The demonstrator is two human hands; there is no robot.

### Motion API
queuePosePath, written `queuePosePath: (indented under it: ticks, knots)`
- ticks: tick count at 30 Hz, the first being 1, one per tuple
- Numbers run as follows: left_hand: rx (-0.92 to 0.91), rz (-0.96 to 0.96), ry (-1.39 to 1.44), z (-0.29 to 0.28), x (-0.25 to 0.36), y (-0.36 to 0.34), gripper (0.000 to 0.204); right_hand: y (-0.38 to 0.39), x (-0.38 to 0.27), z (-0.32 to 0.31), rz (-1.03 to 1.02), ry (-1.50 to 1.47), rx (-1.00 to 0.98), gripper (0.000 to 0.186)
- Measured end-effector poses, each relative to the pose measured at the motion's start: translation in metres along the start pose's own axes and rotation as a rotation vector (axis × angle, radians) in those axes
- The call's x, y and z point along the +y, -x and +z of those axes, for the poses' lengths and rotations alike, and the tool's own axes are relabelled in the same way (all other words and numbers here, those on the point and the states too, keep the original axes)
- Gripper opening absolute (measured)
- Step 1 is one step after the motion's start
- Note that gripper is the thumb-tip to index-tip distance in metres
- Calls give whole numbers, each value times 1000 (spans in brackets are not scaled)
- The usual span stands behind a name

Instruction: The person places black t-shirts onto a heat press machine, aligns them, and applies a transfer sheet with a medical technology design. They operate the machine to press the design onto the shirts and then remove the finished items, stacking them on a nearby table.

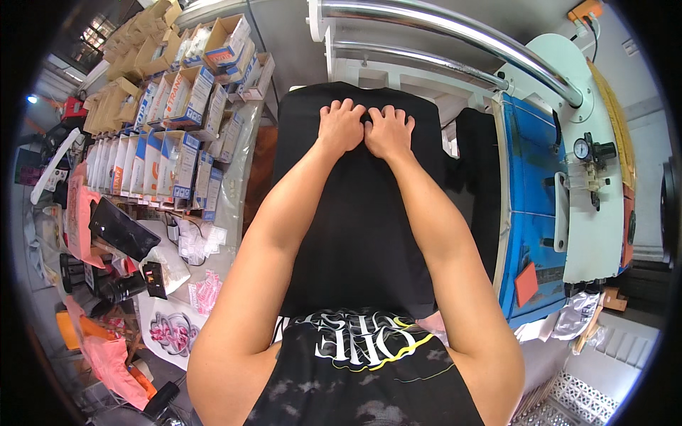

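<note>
A black fabric (pixel 352 234) lies spread over a board in front of me and reaches up toward the white frame behind it. My left hand (pixel 342 126) rests on it near the far edge, palm down, fingers apart and slightly bent. Just beside it, my right hand (pixel 388 131) also rests palm down on the fabric, with fingers apart and bent. The two thumbs are close together. More black fabric (pixel 476 199) is at the right, partly behind my right arm.
A blue machine block (pixel 529 156) with a pressure gauge (pixel 584 149) stands at the right, under steel bars (pixel 455 35). On the left are stacked cardboard boxes (pixel 185 99), a dark tablet-like object (pixel 124 228), plastic bags (pixel 200 241) and a cluttered table.
</note>
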State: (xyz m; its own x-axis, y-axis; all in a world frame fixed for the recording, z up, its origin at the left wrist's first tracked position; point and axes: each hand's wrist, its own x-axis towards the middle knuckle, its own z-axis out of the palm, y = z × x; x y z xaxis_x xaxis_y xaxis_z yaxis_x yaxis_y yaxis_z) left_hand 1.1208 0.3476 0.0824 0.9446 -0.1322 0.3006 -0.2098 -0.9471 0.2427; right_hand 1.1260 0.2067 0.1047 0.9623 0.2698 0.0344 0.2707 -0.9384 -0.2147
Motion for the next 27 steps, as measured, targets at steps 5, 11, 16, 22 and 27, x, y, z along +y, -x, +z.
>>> queuePosePath:
  ticks: [5,11,16,22,27]
  knots:
    - [-5,-75,-123,-17,-55,17,23,0,36,-25,159,187,-117,46]
    - [155,-418,301,-32,-164,158,53,141,118,-13,207,-181,206,62]
    - [-590,-1062,1724,-51,-108,361,50,351,139,24,667,-1188,-144,61]
    - [-491,-817,1799,-32,-134,490,30,447,167,22,937,-1627,-65,32]
    - [-240,-970,1787,-69,-135,497,18,448,194,11,833,-1624,-189,18]
